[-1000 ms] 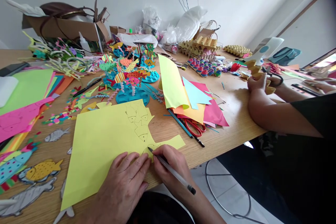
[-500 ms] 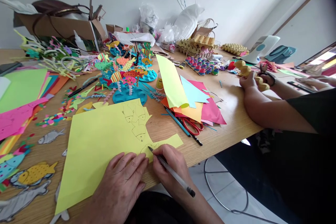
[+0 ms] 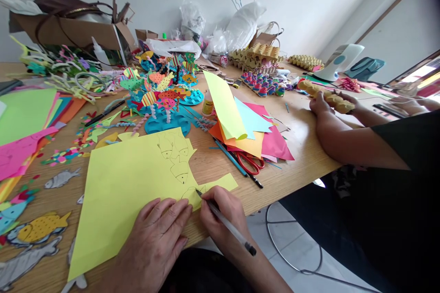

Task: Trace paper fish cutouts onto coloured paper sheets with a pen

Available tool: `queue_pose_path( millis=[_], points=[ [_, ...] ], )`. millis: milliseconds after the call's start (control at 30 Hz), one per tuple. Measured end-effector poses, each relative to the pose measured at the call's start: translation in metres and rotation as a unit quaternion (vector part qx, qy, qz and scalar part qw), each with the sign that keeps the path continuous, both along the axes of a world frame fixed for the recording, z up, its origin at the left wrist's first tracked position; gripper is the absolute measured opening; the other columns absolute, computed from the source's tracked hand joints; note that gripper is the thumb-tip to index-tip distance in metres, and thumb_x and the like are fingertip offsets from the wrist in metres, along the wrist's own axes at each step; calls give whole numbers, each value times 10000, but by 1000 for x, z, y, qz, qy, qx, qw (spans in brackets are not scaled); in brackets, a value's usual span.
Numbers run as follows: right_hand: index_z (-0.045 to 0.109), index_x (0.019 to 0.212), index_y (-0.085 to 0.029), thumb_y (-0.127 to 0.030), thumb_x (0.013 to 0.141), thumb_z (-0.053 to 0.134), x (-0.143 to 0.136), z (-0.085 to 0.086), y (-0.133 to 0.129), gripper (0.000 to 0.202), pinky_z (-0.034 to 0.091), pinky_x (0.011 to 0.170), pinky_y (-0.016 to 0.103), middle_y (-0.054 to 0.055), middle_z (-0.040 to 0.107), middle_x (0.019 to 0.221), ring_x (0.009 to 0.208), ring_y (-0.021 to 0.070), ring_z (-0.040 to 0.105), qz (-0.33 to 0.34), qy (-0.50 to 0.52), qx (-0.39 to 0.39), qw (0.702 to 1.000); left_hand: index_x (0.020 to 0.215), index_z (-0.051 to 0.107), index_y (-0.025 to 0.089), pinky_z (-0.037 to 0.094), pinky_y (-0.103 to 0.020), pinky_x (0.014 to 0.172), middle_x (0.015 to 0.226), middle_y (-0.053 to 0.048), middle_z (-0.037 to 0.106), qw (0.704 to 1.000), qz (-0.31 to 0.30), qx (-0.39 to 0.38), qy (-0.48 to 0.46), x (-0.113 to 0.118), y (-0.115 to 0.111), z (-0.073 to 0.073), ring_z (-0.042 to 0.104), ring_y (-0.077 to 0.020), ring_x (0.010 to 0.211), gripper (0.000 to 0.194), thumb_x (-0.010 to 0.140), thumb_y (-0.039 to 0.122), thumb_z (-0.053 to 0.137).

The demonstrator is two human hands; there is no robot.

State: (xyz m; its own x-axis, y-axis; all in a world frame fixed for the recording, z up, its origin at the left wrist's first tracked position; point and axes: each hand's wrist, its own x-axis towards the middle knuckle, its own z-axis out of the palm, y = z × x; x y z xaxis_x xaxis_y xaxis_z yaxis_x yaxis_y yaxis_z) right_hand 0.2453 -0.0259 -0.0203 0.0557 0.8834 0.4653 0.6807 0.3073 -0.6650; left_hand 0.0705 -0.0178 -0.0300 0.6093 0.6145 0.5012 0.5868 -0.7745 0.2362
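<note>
The left hand [image 3: 154,238], fingers [image 3: 180,221] flat and empty, is steadying yellow paper [image 3: 120,187] while the right hand [image 3: 227,219] is pinching a pen [image 3: 231,226].

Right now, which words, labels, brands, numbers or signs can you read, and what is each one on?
No text is readable.
Bottle behind the upright paper: yellow label, too small and blurred to read.
Round red-and-white item at the back: any marking is too small to read.
Pen in the right hand: no legible print.
Yellow sheet under the left hand: line drawings, no legible writing.
</note>
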Motion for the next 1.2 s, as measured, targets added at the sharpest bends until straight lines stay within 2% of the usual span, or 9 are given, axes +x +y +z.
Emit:
queue_pose_path(
  millis=[233, 400, 500, 733, 1200],
  points=[
    [506, 697, -185, -110, 748, 467, 1, 2, 1, 99, 394, 526, 216, -3, 551, 601, 547, 123, 532, 0, 8, -11, 1000, 1169, 580, 180, 323, -368, 960, 1167, -24, 631, 1000, 5, 9, 6, 0, 1, 1, 516, -203, 1058, 344, 998, 282, 299],
    [529, 744, -188, -101, 752, 487, 1, 11, -2, 97, 396, 529, 200, -25, 550, 607, 562, 111, 543, 13, 63, -57, 996, 1132, 599, 184, 348, -358, 938, 1133, -27, 645, 1000, 12, 23, -4, 3, 1, 3, 528, -198, 1034, 346, 995, 278, 295],
    [534, 746, -189, -104, 745, 493, 1, 15, 1, 94, 394, 527, 200, -30, 546, 599, 569, 113, 542, 31, 61, -71, 995, 1135, 597, 181, 360, -352, 931, 1125, -31, 645, 1000, 14, 28, 3, 2, 1, 3, 528, -198, 1032, 320, 982, 263, 329],
    [542, 724, -195, -117, 746, 500, 0, 7, 10, 91, 376, 496, 195, -40, 558, 588, 513, 96, 503, 34, 58, -101, 993, 1150, 587, 190, 360, -368, 943, 1145, -27, 639, 999, 21, 27, 4, 1, 0, -1, 523, -201, 1039, 313, 954, 221, 345],
    [533, 701, -200, -144, 745, 496, -2, 6, 12, 81, 367, 476, 200, -41, 531, 555, 504, 106, 502, 38, 54, -84, 994, 1175, 573, 170, 350, -377, 952, 1187, -33, 621, 1000, 10, 13, 21, -1, -1, 3, 510, -215, 1067, 308, 955, 205, 360]
  ],
)
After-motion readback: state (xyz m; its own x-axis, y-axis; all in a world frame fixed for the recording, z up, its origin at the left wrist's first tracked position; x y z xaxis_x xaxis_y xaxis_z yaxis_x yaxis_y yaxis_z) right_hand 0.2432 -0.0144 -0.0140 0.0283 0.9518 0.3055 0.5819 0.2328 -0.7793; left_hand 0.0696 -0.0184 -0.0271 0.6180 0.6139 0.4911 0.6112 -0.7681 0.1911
